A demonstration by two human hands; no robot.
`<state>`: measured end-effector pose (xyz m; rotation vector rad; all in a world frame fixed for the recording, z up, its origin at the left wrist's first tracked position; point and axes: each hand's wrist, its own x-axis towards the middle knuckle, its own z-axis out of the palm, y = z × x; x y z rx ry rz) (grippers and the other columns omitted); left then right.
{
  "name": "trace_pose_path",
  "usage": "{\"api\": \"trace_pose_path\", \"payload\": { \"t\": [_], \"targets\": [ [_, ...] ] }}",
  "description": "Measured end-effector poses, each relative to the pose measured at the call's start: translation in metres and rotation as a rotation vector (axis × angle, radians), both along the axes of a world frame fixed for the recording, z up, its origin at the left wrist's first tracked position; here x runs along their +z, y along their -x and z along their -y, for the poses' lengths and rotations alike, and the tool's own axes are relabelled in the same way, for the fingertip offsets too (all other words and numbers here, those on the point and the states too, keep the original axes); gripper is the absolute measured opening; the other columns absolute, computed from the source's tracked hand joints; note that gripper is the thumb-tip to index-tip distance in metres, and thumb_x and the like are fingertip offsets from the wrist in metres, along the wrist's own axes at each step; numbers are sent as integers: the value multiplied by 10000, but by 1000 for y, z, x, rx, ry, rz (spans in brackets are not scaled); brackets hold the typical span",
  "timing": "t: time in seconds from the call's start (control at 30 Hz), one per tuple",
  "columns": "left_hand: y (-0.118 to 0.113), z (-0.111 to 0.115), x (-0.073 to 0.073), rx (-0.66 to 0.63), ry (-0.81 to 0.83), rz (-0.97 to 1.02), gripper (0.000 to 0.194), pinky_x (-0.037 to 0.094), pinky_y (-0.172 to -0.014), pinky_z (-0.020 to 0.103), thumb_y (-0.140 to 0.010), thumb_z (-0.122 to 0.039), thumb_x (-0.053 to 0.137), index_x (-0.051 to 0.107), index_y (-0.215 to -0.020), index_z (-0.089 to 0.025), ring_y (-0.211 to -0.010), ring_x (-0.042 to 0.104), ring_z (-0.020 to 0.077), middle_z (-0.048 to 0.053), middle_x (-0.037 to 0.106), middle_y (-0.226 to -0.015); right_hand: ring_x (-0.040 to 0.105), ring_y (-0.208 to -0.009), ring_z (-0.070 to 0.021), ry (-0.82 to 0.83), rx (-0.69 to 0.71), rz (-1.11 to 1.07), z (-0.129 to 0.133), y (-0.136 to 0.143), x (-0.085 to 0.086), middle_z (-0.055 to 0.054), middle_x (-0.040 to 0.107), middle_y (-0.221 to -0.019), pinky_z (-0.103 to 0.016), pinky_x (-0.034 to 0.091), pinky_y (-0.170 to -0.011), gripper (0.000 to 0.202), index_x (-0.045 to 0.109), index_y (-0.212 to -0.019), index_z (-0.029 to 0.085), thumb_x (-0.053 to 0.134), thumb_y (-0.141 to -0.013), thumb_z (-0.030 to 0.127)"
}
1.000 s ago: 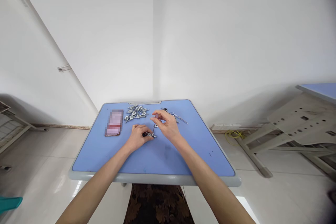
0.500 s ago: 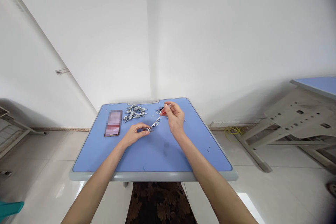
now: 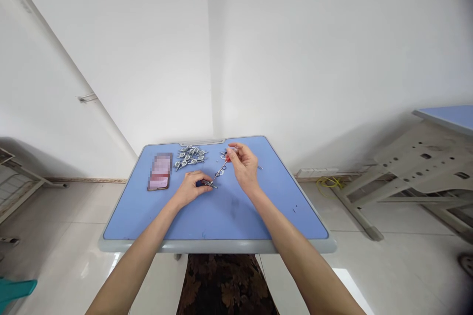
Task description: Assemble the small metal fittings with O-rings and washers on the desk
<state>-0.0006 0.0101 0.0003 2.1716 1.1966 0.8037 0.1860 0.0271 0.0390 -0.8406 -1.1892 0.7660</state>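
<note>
My left hand [image 3: 191,189] is closed on a small silver metal part [image 3: 211,184], pinched between thumb and fingers just above the blue table [image 3: 177,224]. A short pin of that part sticks out to the right; the rest is hidden by the fingers. My right hand [image 3: 244,163] grips a screwdriver [image 3: 222,168] by its red handle, the thin shaft slanting down and left to the part. Whether its tip touches the part I cannot tell. Small rings and loose pieces [image 3: 222,172] lie behind the shaft, some of them partly covered by my right hand.
Several similar metal parts with pins [image 3: 191,156] form a pile at the back of the table. A phone [image 3: 159,172] lies on the left. A second desk [image 3: 447,123] stands at the right, with a yellow cable [image 3: 328,183] on the floor beside it. The wall [image 3: 244,49] rises behind.
The metal part has turned in my left hand, so its pin now shows to the right. The screwdriver tip has shifted slightly up and right. My right hand has barely moved.
</note>
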Motion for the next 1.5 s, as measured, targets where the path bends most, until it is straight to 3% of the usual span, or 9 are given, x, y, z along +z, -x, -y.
{"api": "trace_pose_path", "payload": {
  "t": [0.3,0.67,0.87,1.17,1.5],
  "targets": [
    [4,-2,-2,-14,35,-14,147,464,-814,317,-761,-270,718,722,-874,-177,-803,612,181,38,685,-847,587,-607,-135,-7,0,137,2,1,-1,44,488,-622,-283,521,-619,252,616,-959,203,604,-825,416],
    [3,3,3,5,-4,-126,183,385,-942,365,-749,-269,725,724,-925,-220,-916,613,208,23,681,-916,593,-585,-125,-25,27,273,6,4,0,31,528,-663,-257,483,-578,188,619,-947,196,576,-843,347],
    [3,4,6,4,7,-96,222,404,-903,349,-738,-288,736,707,-943,-208,-867,614,200,21,677,-867,595,-572,-129,-57,23,324,8,6,0,26,543,-657,-260,496,-574,193,621,-951,208,568,-849,363],
    [8,0,7,-39,29,-30,109,463,-787,301,-782,-243,676,714,-866,-184,-825,618,188,35,693,-867,597,-601,-139,-61,35,340,6,7,-3,2,578,-693,-264,500,-568,217,624,-974,208,554,-857,377],
    [14,-3,5,-5,107,19,163,462,-811,309,-788,-276,643,690,-908,-176,-865,622,203,39,704,-897,594,-604,-129,-57,9,286,7,7,-1,5,576,-702,-256,503,-581,209,623,-976,206,561,-857,367]
  ]
}}
